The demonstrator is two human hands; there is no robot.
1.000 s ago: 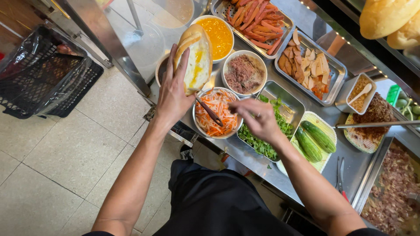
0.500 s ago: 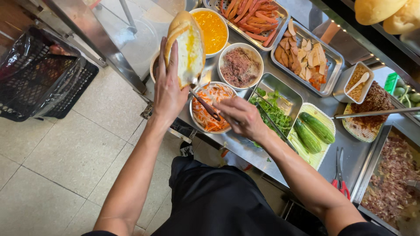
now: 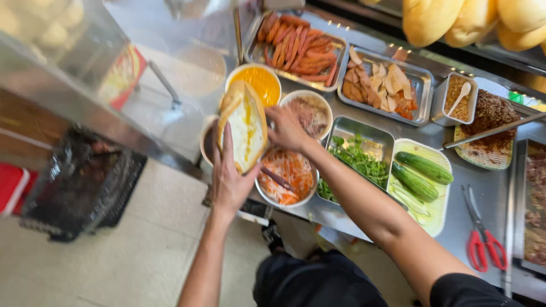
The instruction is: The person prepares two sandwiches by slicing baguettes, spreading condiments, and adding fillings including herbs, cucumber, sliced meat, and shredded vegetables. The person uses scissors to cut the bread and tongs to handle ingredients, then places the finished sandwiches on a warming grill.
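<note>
My left hand (image 3: 230, 179) grips a split baguette (image 3: 243, 126), held open over the surface (image 3: 489, 190), just above the bowl of shredded carrot pickle (image 3: 287, 176). Inside the bread I see a pale spread w/ a yellow streak, no meat or veg yet, so I judge the filling barely begun. My right hand (image 3: 287, 128) is curled at the bread's edge, right by the bowl of brown pâté (image 3: 306, 112); can't tell if it pinches anything. A utensil handle lies in the carrot bowl. Untouched around: orange sauce bowl (image 3: 260, 82), tray of sausages (image 3: 296, 42), tray of sliced meat (image 3: 382, 84), greens tray (image 3: 359, 159), 2 cucumbers (image 3: 420, 173), red scissors (image 3: 480, 241). Left to do, as I judge: meat, pickle, greens, cucumber.
</note>
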